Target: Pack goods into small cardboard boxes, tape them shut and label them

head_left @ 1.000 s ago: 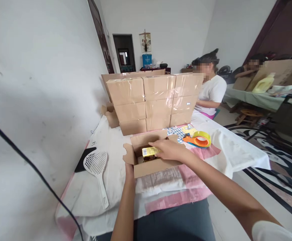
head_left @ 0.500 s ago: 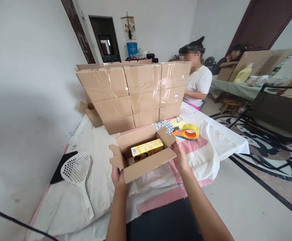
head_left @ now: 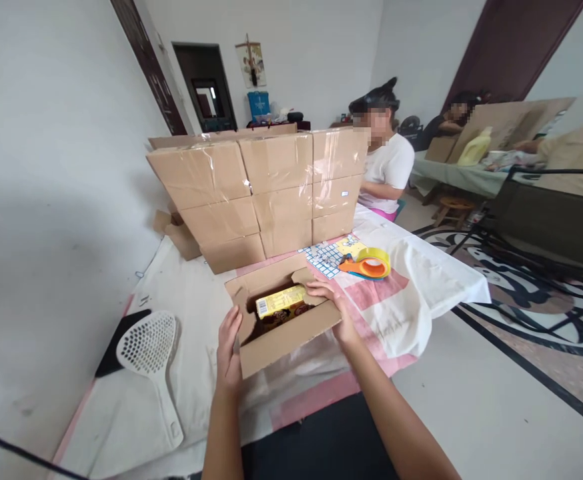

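Note:
An open cardboard box (head_left: 289, 341) sits in front of me near the table's front edge. Inside it lies a yellow printed carton (head_left: 280, 303), a barcode on its left end. My left hand (head_left: 229, 350) is closed on the box's left end, its fingers against the left flap (head_left: 246, 317), which leans inward. At the opposite end my right hand (head_left: 334, 307) grips the box, with fingers over the right flap (head_left: 307, 283), bent in above the carton. Part of the carton is hidden under that flap. The long front flap is folded outward, and the back one stands up.
Behind the box rises a stack of taped cardboard boxes (head_left: 284, 193). An orange tape dispenser (head_left: 366, 265) with yellow tape lies right of it. To the left are a white perforated scoop (head_left: 151, 347) and a small open box (head_left: 184, 237). A person (head_left: 386, 167) sits beyond the stack.
Both end flaps have swung inward over the box. My hands have moved from supporting its ends up onto the flaps. The view has shifted slightly.

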Demonstrator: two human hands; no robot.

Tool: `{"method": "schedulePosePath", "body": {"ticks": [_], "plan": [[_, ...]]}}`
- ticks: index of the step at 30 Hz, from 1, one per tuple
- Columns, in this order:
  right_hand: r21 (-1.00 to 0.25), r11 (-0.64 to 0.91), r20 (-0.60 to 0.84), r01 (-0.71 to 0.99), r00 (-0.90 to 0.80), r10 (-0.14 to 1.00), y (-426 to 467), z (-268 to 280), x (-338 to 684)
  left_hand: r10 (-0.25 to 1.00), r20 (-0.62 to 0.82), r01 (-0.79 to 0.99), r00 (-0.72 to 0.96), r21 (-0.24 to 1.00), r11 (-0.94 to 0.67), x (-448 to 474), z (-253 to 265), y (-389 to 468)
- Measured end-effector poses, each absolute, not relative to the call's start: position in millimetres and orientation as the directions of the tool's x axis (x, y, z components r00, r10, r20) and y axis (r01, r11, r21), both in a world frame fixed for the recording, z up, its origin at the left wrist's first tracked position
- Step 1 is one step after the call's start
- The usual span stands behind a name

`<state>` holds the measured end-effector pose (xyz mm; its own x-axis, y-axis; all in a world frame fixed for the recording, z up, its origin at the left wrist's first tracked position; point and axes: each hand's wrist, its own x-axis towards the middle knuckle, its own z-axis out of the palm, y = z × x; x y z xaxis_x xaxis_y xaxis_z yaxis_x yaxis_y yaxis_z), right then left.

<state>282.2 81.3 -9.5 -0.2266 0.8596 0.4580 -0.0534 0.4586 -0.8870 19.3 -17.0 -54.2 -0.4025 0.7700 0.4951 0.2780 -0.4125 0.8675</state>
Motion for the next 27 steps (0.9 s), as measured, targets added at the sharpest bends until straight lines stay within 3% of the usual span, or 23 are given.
{"method": "schedulePosePath", "body": {"ticks": [3,6,12,17,20,24,27], "plan": [[-0.887,0.459,0.46,-0.049,-0.164,0.873,79.4,-6.0,275.5,0.781,0.586,0.406,-0.216,0.781,-0.474,7.1,-50.5,-22.2],[-0.906,0.423,0.421,-0.005,-0.101,0.901,78.4,-2.0,268.4,0.822,0.546,0.445,-0.164,0.784,-0.432,0.2,-53.7,-22.6],[-0.902,0.43,0.431,-0.017,-0.051,0.901,77.7,4.8,264.5,0.788,0.512,0.375,-0.341,0.843,-0.386,17.8,-47.4,-12.9],[-0.935,0.356,0.355,-0.011,-0.094,0.93,71.9,3.1,262.4,0.759,0.343,0.227,-0.554,0.939,-0.259,50.2,-27.0,-14.3],[-0.94,0.34,0.34,-0.016,-0.074,0.937,74.8,0.4,261.5,0.715,0.323,0.226,-0.62,0.946,-0.232,62.3,-21.5,-14.4],[-0.968,0.248,0.249,-0.032,-0.218,0.944,95.8,10.6,267.4,0.711,0.283,0.121,-0.644,0.955,-0.271,66.7,-20.4,-10.4],[-0.962,0.224,0.266,-0.153,-0.356,0.896,116.2,26.3,270.2,0.75,0.189,0.013,-0.633,0.972,-0.233,64.0,-20.2,-8.6]]}}
